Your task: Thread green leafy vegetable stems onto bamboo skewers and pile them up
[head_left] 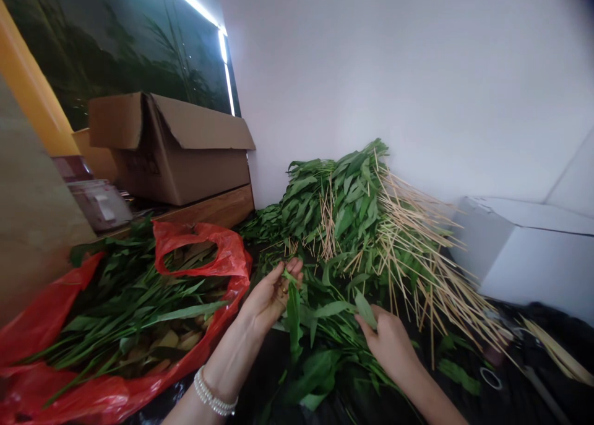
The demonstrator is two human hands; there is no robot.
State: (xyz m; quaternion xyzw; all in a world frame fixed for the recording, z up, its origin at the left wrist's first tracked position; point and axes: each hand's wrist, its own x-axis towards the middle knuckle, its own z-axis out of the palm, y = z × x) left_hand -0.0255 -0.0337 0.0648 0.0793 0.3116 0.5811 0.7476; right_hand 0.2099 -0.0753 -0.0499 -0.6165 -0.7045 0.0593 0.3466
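My left hand (pixel 269 298), with a pearl bracelet at the wrist, is closed with fingertips pinched on a long green leaf (pixel 294 317) that hangs down. Thumb and fingers of my right hand (pixel 392 338) close on a broader, paler leaf (pixel 365 309). Loose leafy stems (pixel 336 332) lie between and below both hands on a dark surface. Just beyond rises a heap of green leaves (pixel 343 190), with thin wooden sticks (pixel 413 227) poking out toward the right. How the leaves and sticks are joined cannot be made out.
A red plastic bag (pixel 232 252) of leafy stems lies open at the left. Behind it, a cardboard box (pixel 199 162) sits on a wooden ledge. At the right stand a white box (pixel 501 245) and a small white ring (pixel 490 378). A white wall closes the back.
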